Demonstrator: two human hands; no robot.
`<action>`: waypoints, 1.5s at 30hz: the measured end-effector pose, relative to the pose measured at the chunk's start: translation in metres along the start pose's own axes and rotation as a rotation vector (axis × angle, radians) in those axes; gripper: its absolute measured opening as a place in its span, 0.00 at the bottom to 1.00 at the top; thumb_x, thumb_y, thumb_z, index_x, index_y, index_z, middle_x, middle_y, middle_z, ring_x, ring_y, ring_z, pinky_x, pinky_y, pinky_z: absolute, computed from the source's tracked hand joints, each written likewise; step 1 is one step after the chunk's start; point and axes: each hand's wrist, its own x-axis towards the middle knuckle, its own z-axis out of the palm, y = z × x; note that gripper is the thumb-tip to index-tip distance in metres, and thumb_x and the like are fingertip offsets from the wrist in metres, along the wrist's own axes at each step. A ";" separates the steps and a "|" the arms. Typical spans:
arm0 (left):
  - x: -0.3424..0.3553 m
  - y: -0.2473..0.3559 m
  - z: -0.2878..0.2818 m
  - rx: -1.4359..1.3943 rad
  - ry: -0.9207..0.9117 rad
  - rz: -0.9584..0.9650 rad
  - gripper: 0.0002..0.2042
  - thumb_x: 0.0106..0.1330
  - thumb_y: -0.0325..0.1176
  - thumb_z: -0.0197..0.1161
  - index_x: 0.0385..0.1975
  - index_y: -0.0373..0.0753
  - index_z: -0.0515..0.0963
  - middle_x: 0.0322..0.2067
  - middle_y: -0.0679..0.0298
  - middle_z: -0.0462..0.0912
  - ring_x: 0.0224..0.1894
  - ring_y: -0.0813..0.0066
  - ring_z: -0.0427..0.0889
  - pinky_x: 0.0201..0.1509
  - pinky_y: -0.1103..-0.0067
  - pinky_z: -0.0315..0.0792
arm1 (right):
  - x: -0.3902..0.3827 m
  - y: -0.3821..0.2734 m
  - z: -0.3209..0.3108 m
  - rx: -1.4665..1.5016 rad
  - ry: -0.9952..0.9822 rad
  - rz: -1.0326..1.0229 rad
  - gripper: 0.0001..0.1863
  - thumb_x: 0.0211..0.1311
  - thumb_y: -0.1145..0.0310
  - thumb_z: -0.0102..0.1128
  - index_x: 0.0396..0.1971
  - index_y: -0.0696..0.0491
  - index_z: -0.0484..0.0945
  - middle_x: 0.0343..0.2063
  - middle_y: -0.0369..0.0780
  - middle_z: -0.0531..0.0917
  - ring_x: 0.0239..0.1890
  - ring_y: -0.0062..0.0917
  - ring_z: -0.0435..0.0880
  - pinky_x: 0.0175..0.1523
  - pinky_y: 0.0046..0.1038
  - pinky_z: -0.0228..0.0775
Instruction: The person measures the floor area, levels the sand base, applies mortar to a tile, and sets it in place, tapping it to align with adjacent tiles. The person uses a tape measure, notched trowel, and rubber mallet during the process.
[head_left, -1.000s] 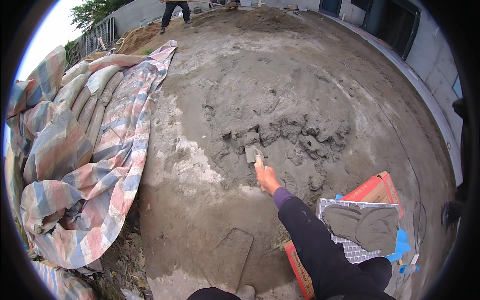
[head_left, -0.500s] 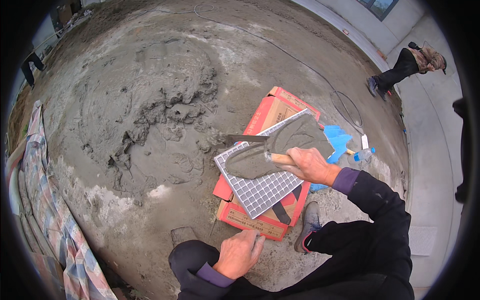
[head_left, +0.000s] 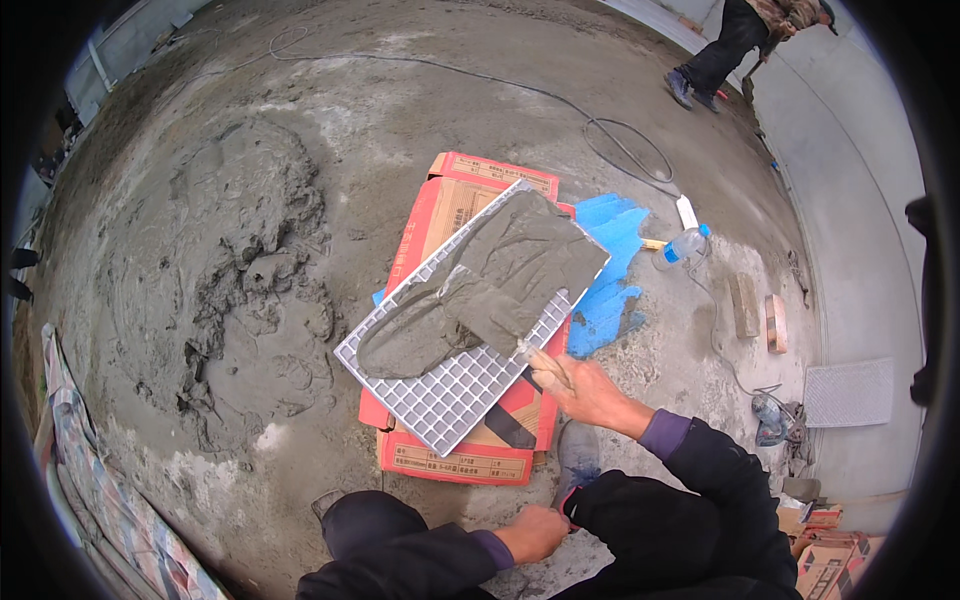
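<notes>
My right hand (head_left: 588,395) grips the wooden handle of a trowel (head_left: 549,369). Its mortar-coated blade lies against the wet grey mortar (head_left: 530,240) spread over a tile (head_left: 440,413). The tile lies slantwise, gridded back facing up, on flattened red and brown cardboard boxes (head_left: 455,463). Mortar covers its middle and far end; bare grid shows along the near edge. My left hand (head_left: 535,535) is closed in a loose fist beside my right leg, with nothing visible in it.
A large heap of wet mortar (head_left: 250,270) spreads at left. Blue sheeting (head_left: 610,265), a plastic bottle (head_left: 682,247), a hose (head_left: 500,83) and bricks (head_left: 744,305) lie to the right. Striped sheeting (head_left: 110,480) runs along the lower left. Another person (head_left: 735,45) stands at far right.
The trowel has come from beside the mortar heap onto the tile, its blade now against the mortar there. My left hand has moved right, toward my right leg. The view has shifted.
</notes>
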 end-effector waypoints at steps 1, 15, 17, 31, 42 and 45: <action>0.003 -0.005 0.005 0.022 0.040 0.015 0.05 0.59 0.30 0.62 0.30 0.37 0.83 0.31 0.48 0.87 0.38 0.50 0.89 0.38 0.61 0.81 | 0.002 0.001 0.003 -0.045 -0.050 0.025 0.25 0.74 0.50 0.59 0.35 0.62 0.75 0.28 0.59 0.84 0.33 0.57 0.85 0.37 0.50 0.75; 0.010 -0.018 0.016 -0.069 0.265 -0.068 0.11 0.70 0.36 0.56 0.33 0.33 0.76 0.26 0.48 0.84 0.29 0.47 0.86 0.30 0.57 0.78 | 0.009 0.145 -0.039 -0.251 0.157 0.305 0.34 0.73 0.41 0.53 0.34 0.64 0.80 0.29 0.61 0.84 0.34 0.58 0.85 0.39 0.52 0.75; 0.008 -0.017 0.018 -0.059 0.276 -0.058 0.11 0.70 0.36 0.56 0.33 0.33 0.76 0.26 0.48 0.84 0.29 0.48 0.86 0.30 0.57 0.78 | 0.009 0.141 -0.037 -0.041 0.130 0.466 0.35 0.73 0.40 0.53 0.33 0.65 0.80 0.30 0.61 0.84 0.33 0.58 0.84 0.39 0.52 0.75; 0.002 -0.013 0.014 -0.057 0.227 -0.069 0.11 0.70 0.35 0.55 0.37 0.33 0.77 0.30 0.48 0.86 0.31 0.47 0.87 0.32 0.57 0.80 | 0.005 0.126 -0.003 -0.202 0.061 0.191 0.32 0.72 0.41 0.56 0.33 0.61 0.78 0.23 0.59 0.82 0.26 0.48 0.85 0.30 0.46 0.74; 0.005 -0.023 0.009 -0.077 0.212 -0.099 0.10 0.68 0.34 0.57 0.36 0.32 0.79 0.33 0.48 0.85 0.32 0.47 0.87 0.34 0.58 0.81 | 0.066 0.011 0.046 -0.122 -0.209 -0.060 0.36 0.74 0.38 0.51 0.31 0.64 0.79 0.22 0.55 0.83 0.27 0.48 0.87 0.34 0.47 0.77; 0.006 -0.027 0.006 -0.081 0.253 -0.067 0.10 0.67 0.34 0.59 0.33 0.33 0.79 0.32 0.49 0.85 0.32 0.47 0.87 0.34 0.59 0.81 | 0.074 0.026 0.030 -0.222 -0.093 -0.035 0.31 0.75 0.44 0.53 0.31 0.63 0.79 0.23 0.57 0.84 0.29 0.53 0.86 0.34 0.50 0.77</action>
